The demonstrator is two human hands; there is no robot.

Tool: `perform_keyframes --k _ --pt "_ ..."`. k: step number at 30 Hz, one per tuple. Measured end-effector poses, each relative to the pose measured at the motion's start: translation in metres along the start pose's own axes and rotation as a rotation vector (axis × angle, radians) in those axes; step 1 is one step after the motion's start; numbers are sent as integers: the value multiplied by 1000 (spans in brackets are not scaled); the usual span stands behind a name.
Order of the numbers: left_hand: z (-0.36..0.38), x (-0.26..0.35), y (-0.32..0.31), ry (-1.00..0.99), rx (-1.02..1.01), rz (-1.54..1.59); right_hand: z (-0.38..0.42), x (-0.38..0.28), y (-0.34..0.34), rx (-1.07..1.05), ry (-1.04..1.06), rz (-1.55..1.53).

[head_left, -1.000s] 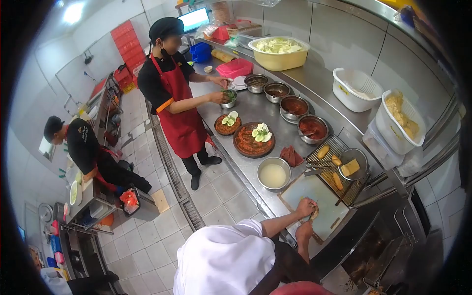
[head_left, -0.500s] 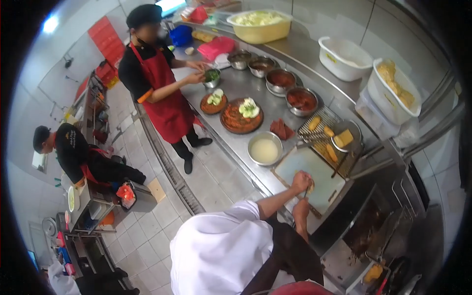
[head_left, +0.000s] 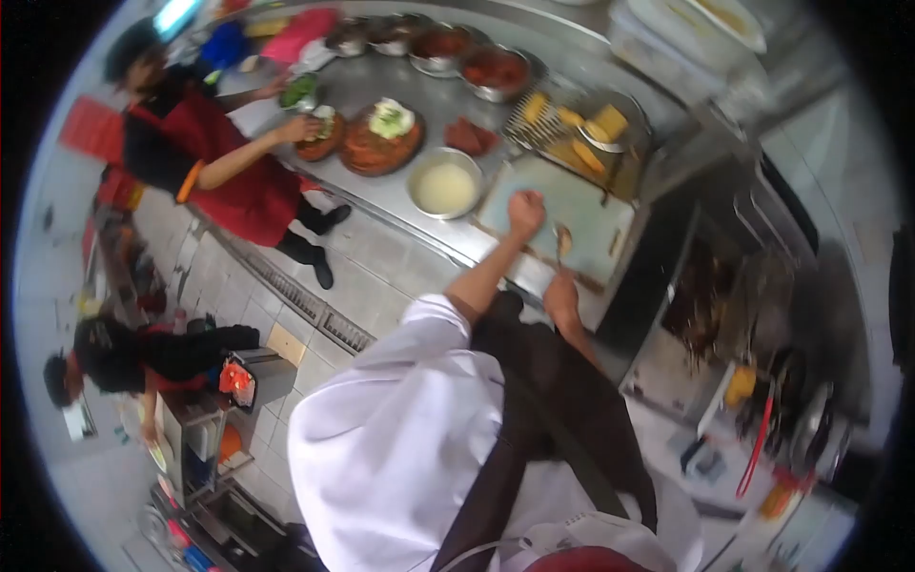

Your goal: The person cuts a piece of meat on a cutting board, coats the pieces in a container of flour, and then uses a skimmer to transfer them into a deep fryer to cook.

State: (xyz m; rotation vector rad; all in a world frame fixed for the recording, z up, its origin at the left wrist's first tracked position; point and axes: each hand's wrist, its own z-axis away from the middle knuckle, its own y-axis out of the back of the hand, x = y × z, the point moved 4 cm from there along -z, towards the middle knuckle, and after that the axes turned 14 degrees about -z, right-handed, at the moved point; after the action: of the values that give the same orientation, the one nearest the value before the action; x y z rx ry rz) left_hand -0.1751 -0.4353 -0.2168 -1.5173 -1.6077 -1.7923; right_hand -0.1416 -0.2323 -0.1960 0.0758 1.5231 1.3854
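My left hand [head_left: 526, 212] is closed over the upper left part of a pale cutting board [head_left: 591, 205]; what it holds, if anything, is hidden. Lower and to the right, my right hand [head_left: 560, 292] grips the handle of a metal utensil. The utensil's far end touches or carries a small brownish piece of food [head_left: 563, 238] over the board. Left of the board stands a steel bowl of pale liquid [head_left: 444, 184]. Dark red pieces [head_left: 471, 136] lie behind that bowl.
Fried pieces rest on a wire rack [head_left: 536, 124] behind the board. Bowls of red sauce [head_left: 496, 69] line the counter's back. A co-worker [head_left: 214, 157] reaches over a round plate of red food [head_left: 381, 141]. Another person [head_left: 114, 353] works at far left.
The view has shifted and turned. My left hand has moved away from the utensil's end and the food piece. The near co-worker's hand has moved down to the smaller plate.
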Motion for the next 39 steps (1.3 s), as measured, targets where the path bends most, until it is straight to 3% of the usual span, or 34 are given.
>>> perform_keyframes --k 1,3,5,7,10,13,17,26,35,39 --pt "3 8 8 -152 -2 -40 -4 4 -2 -31 13 56" --pt "14 21 22 -241 -60 -59 -14 11 -1 62 -45 -25" --pt "21 28 32 -415 -145 -34 -23 4 12 -4 -116 -37" --pt "29 26 31 -579 -198 -119 -27 1 23 107 6 -107" --pt "38 36 45 -643 -215 -29 -45 10 34 129 -77 -143" --pt "36 34 54 -581 -114 -144 -49 6 43 129 -50 -176" --pt "33 29 55 -484 -204 -144 -49 -13 40 -10 -5 -114" --pt "32 29 48 -485 -197 -286 -53 -17 28 -52 36 -51" --pt "27 21 40 -514 -215 -249 -50 -15 18 -113 4 -37" --pt "26 19 38 -440 -260 -205 -67 -15 8 -78 5 -42"
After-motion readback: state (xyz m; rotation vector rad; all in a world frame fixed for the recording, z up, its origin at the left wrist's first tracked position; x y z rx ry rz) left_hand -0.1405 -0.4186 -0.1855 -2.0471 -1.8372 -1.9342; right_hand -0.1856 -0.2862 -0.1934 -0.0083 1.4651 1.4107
